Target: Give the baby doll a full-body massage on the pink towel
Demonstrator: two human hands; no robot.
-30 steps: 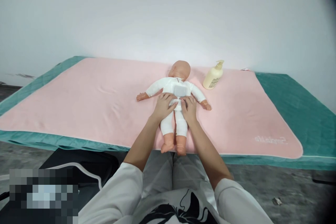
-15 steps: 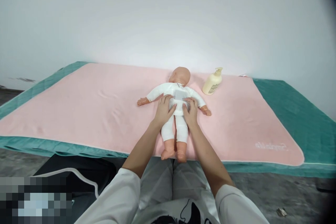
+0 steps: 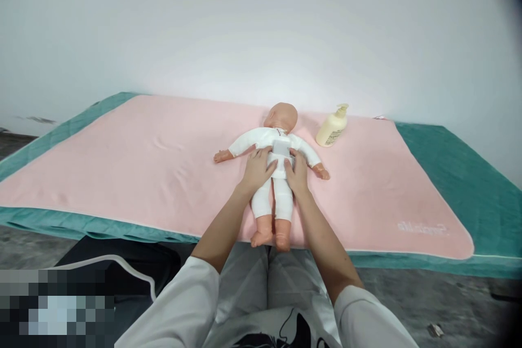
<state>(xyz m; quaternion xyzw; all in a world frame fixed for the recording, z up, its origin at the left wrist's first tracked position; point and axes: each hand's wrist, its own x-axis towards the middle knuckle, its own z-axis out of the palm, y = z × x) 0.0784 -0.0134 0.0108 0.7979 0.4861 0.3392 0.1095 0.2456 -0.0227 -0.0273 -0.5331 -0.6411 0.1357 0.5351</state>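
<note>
We have both bare hands on the baby doll [image 3: 280, 166], which lies lengthwise across the pink mat [image 3: 122, 163], its bald head towards the mat's far edge and its feet at the near edge, a little right of that edge's middle. Our left hand [image 3: 258, 169] is open over the left side of the doll's waist, fingers extended towards the chest and thumb angled in across the white cloth. Our right hand [image 3: 298, 172] mirrors it on the other side, also open, with its fingers slightly bent and its thumb pointing inward; neither is closed round anything. Between and just beyond our fingertips, a pale grey rectangular panel [image 3: 281, 147] sits on the doll's torso. The doll's arms spread out to both sides, and white covering leaves its hands and feet bare. Near its head, to the right, a cream pump bottle [image 3: 332, 128] stands on the mat, close to the far edge and apart from our hands. The mat covers most of the green padded bed [image 3: 468, 174], whose cover shows at both ends; pale lettering marks the mat's near right corner. Below the near edge, at left, a white cable [image 3: 130, 267] curves over something black.
</note>
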